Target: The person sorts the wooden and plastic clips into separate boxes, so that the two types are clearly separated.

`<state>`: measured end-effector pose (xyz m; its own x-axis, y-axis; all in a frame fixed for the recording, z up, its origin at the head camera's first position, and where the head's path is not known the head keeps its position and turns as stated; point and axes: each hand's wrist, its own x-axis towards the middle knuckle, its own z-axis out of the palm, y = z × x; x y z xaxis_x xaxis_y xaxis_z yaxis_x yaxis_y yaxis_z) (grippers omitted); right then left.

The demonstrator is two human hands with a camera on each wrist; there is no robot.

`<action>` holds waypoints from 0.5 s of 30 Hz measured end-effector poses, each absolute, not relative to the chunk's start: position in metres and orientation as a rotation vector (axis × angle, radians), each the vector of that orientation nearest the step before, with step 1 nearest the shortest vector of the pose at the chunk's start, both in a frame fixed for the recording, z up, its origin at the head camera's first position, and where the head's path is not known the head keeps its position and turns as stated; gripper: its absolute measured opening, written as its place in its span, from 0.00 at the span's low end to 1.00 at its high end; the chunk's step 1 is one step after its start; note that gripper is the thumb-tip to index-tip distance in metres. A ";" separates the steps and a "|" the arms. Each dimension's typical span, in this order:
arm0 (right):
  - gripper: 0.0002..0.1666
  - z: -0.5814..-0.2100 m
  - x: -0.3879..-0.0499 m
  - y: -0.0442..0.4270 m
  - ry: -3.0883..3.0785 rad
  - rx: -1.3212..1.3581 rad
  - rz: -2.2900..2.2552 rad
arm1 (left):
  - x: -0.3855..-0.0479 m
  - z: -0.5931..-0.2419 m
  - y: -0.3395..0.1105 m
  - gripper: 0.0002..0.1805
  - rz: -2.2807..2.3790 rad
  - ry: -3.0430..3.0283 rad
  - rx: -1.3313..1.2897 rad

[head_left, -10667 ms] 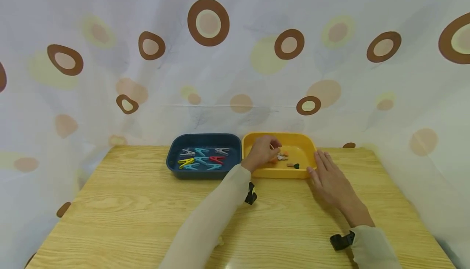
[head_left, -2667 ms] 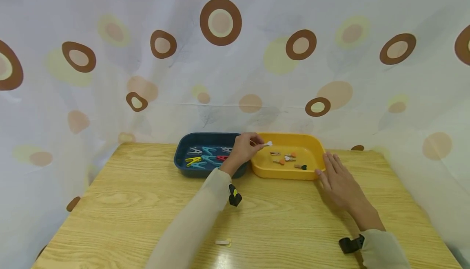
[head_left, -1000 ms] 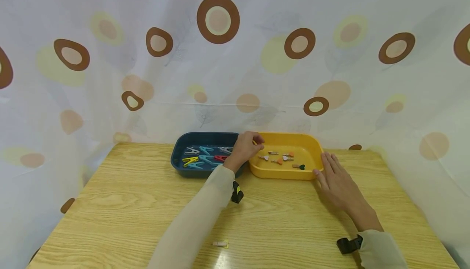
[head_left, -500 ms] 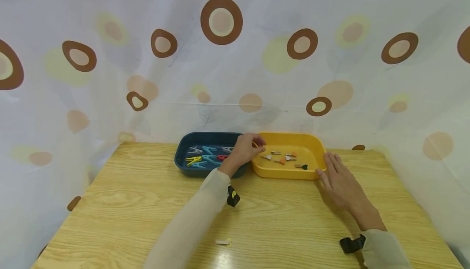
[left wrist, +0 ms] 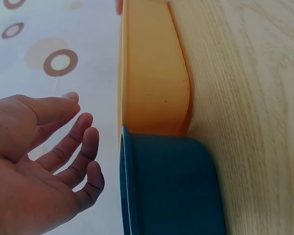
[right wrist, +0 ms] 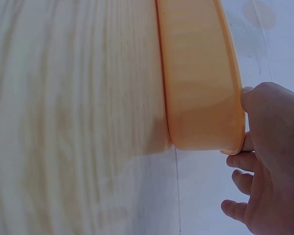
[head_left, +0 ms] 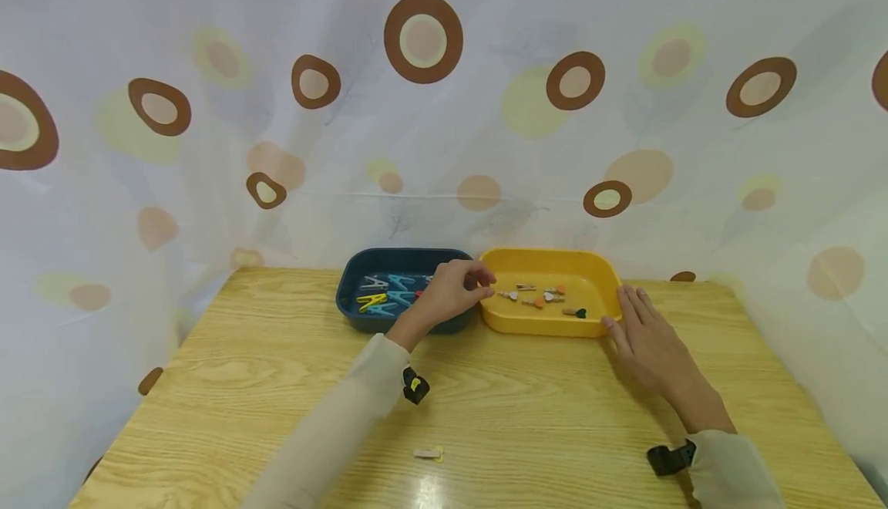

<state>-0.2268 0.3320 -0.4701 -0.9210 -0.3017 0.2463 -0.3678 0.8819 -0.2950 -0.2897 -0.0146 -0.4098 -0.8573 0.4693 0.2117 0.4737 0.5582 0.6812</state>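
My left hand (head_left: 452, 291) hovers above the meeting edges of the blue tray (head_left: 402, 254) and the yellow tray (head_left: 541, 328). In the left wrist view, the left hand (left wrist: 49, 161) has loosely bent fingers and nothing between them. Inside the yellow tray lie several small clothespins, among them a white-heart clothespin (head_left: 512, 295) nearest the left hand, an orange-heart one (head_left: 536, 303) and a dark green-heart one (head_left: 576, 313). My right hand (head_left: 652, 351) rests against that tray's right front corner, its fingers extended. In the right wrist view, the right hand's thumb (right wrist: 248, 100) touches the rim.
The blue tray holds several larger plastic clothespins, including a yellow one (head_left: 371, 301); the left hand covers some. A small wooden clothespin with a yellow decoration (head_left: 428, 454) lies on the wooden table (head_left: 520, 409) near the front. A patterned cloth (head_left: 479, 131) hangs behind the trays.
The white-heart clothespin, pinched by my left hand 2.7 s ago, now lies in the yellow tray. That hand has since drawn back slightly left over the blue tray. The right hand stays at its corner.
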 end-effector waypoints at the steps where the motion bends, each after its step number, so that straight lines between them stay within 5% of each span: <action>1: 0.42 -0.470 -0.227 0.332 -2.859 0.513 0.506 | -0.287 -0.409 -0.017 0.07 -1.209 -2.762 -0.851; 15: 0.42 -0.474 -0.230 0.336 -2.877 0.524 0.510 | -0.246 -0.414 -0.053 0.08 -1.275 -2.692 -0.899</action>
